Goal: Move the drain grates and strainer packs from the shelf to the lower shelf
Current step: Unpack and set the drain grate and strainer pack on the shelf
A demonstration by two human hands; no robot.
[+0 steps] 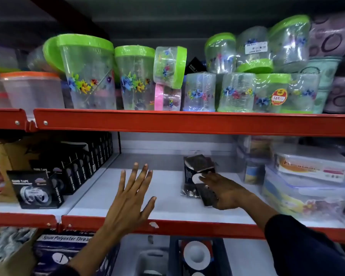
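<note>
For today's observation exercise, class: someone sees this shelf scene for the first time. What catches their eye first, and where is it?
Clear jars with bright green lids crowd the top shelf above the red shelf rail. On the white middle shelf, the right hand rests on dark strainer packs, while the left hand hovers open, fingers spread. Black tape boxes line the left.

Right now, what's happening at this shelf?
A person is clearing stock off the middle shelf. Their right hand is closed on a small pile of dark drain grates and strainer packs still resting on the white shelf board. The left hand hovers open above the shelf, holding nothing. A similar pack already sits in a bin on the shelf below.
</note>
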